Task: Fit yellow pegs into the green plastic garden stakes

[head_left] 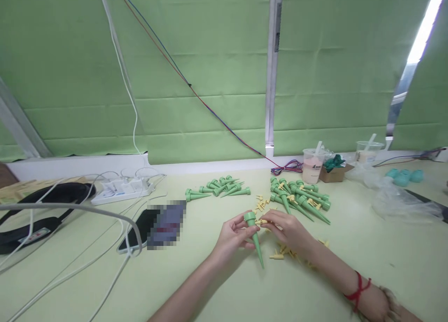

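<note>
My left hand [232, 234] is closed around a green plastic spike [256, 245], its wide cap up and its point tilted down toward the table. Between the fingers of my right hand [287, 228] is a small yellow plastic valve [261, 222], held against the spike just below the cap. Whether the valve is seated in the spike cannot be made out. Loose yellow valves [277, 256] lie under my right wrist, and more yellow valves [261, 204] are scattered just beyond my hands.
Green spikes [219, 187] lie in a pile behind my left hand. Another pile of spikes with yellow valves [301, 197] sits back right. Phones [140, 233], white cables and a power strip [122, 190] occupy the left. Drink cups [311, 165], a small box [332, 174] and plastic bags [392, 196] are at right.
</note>
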Action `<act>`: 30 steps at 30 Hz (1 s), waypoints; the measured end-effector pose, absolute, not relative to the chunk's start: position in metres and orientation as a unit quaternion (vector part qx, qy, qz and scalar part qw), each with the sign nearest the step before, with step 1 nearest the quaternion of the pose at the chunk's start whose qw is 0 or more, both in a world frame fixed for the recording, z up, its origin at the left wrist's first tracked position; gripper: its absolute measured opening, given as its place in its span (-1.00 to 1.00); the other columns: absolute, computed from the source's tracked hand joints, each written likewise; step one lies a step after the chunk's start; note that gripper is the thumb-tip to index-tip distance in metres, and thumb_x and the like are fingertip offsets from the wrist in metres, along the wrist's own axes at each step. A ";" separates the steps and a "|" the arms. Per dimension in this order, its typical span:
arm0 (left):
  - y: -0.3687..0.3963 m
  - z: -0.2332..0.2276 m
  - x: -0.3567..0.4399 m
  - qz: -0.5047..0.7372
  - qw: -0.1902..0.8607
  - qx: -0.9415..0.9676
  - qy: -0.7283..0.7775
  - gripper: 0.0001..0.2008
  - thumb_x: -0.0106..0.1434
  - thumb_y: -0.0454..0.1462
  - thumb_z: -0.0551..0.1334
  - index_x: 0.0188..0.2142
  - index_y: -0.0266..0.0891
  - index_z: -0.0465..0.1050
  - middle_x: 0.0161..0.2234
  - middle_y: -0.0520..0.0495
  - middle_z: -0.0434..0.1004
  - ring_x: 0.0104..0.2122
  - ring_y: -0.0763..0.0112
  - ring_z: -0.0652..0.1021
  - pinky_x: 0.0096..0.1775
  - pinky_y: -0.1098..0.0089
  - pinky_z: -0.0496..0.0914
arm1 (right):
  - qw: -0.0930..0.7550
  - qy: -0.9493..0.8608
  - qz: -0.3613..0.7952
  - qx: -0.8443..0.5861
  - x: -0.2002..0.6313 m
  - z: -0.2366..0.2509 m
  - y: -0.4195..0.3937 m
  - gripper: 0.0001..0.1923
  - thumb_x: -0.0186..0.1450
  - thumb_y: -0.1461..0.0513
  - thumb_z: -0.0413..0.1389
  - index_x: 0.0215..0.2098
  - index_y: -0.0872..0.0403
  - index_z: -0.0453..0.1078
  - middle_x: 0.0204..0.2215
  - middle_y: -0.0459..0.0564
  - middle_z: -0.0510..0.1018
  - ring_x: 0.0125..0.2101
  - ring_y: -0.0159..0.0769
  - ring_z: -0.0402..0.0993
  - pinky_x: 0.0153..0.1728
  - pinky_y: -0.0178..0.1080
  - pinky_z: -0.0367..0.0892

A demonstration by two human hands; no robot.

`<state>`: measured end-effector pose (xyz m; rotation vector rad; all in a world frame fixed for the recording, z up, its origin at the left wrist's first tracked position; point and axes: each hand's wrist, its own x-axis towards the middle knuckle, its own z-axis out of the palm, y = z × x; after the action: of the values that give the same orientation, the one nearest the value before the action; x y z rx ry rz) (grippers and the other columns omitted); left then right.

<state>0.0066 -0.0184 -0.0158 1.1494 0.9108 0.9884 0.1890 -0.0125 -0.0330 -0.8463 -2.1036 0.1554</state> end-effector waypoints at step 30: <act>-0.017 -0.012 0.004 0.383 0.696 0.498 0.348 -0.65 0.05 -0.18 0.31 -0.19 -0.35 0.46 -0.36 -0.13 0.47 -0.56 0.56 0.43 -0.55 0.56 0.37 | 0.376 -0.844 0.091 -0.372 0.193 -0.033 -0.011 -0.80 0.35 0.22 -0.13 -0.11 0.00 0.26 -0.18 0.01 0.42 -0.23 -0.31 0.40 -0.23 -0.25 0.33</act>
<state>0.0043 -0.0167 -0.0115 1.1119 0.7766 0.8539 0.1930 -0.0114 -0.0327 -0.9504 -2.1583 0.2331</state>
